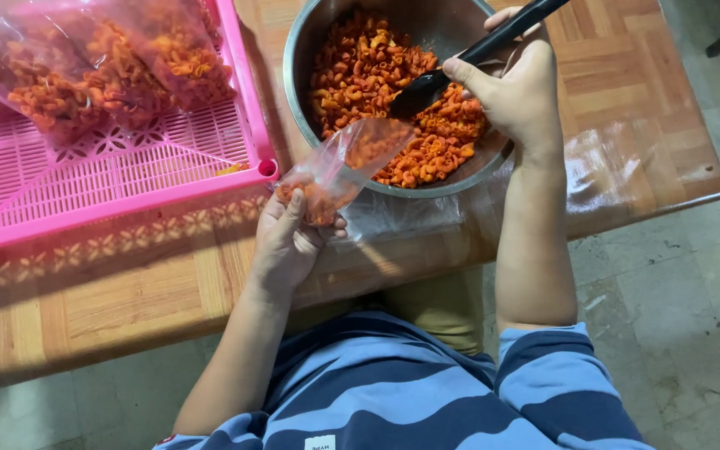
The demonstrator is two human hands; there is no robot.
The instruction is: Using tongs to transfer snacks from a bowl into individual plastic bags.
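While the right hand [517,92] dips a black scoop [460,60] into the steel bowl [310,50] at 12 o'clock, I see the left hand [289,242] pinching a small clear bag [343,167] by its lower end, fingers closed on the plastic. The bag tilts up toward 1 o'clock, mouth resting at the bowl's near rim, w/ a little orange macaroni-type snack already sitting in the bottom. Right-hand fingers are wrapped tight round the scoop handle; scoop head lies buried in the orange snack [377,75] heaped in the bowl. At 10 o'clock a pink plastic tray [85,167] holds several filled bags [102,58] of the same stuff. All on a wooden table [127,292]; a sheet of clear plastic lies under the bowl at approx. 5 o'clock. My read: filling step is mid-way, bag only partly loaded. Next move, I judge, needs the scoop lifted level and brought to the bag mouth, w/ the left hand keeping that mouth open.
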